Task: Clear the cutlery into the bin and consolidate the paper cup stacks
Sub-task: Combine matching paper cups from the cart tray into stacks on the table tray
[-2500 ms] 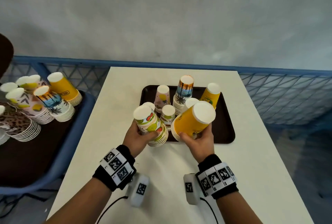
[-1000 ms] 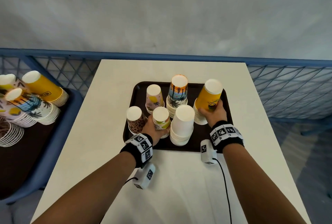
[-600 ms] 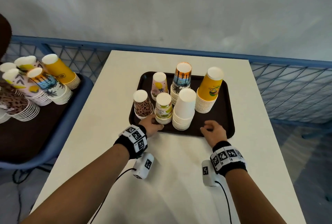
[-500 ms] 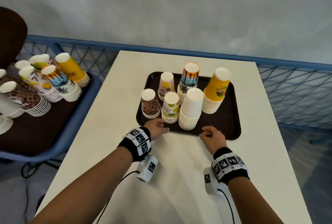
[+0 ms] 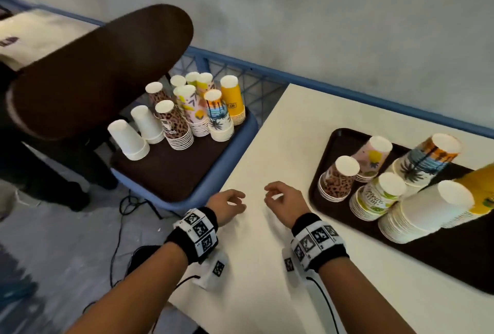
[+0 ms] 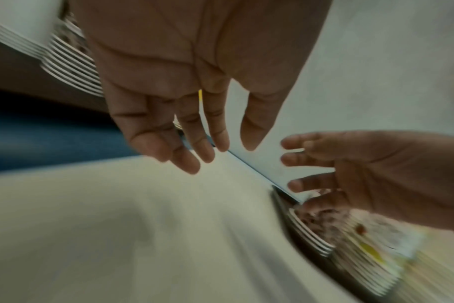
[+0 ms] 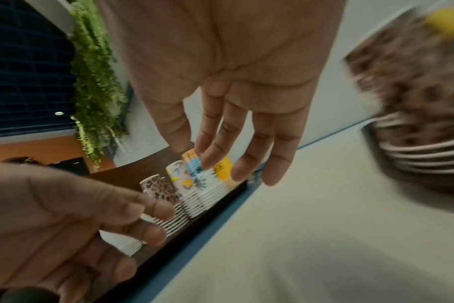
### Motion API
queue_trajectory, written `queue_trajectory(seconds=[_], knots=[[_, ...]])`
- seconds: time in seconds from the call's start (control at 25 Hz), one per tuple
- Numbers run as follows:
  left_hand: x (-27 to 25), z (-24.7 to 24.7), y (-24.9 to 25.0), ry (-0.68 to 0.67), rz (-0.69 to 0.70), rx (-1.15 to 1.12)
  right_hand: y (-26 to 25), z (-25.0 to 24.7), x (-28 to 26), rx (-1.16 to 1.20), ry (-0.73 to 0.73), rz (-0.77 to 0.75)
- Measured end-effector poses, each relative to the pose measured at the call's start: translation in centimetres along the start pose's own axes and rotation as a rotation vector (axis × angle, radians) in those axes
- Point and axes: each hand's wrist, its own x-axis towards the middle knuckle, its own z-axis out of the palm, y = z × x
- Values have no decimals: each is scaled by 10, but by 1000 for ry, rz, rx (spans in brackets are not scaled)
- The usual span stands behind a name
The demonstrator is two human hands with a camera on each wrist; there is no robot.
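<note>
Paper cup stacks (image 5: 395, 189) stand upside down on the dark tray (image 5: 454, 261) at the right of the white table (image 5: 267, 266); more stacks (image 5: 197, 114) stand on the blue cart (image 5: 208, 189) to the left. The left hand (image 5: 227, 206) and right hand (image 5: 284, 201) hover over the table between them, fingers loosely spread, holding nothing.

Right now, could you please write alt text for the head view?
Two empty hands, left and right, hover over a white table. A dark tray of upside-down paper cup stacks sits right; more stacks stand on a blue-edged cart left.
</note>
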Motion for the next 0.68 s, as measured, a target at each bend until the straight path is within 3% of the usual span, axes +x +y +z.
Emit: queue_trajectory(seconds=[0.2,0.32,0.4,0.52,0.68], knots=[[37,-141,-50,701,-122,-16,-57,77,62,-1,-20,-88],[67,-219,-60,938,-188,15,-79,119,90,-28,-53,-114],[94,-256,-71,938,-248,-22,-93,142,103,-7,-87,-116],[125,-289,-84,777,-290,-148,-105,167,117,-4,-113,-106],[123,-268,-80,648,-255,-83,-110,182,123,-30,-131,-70]])
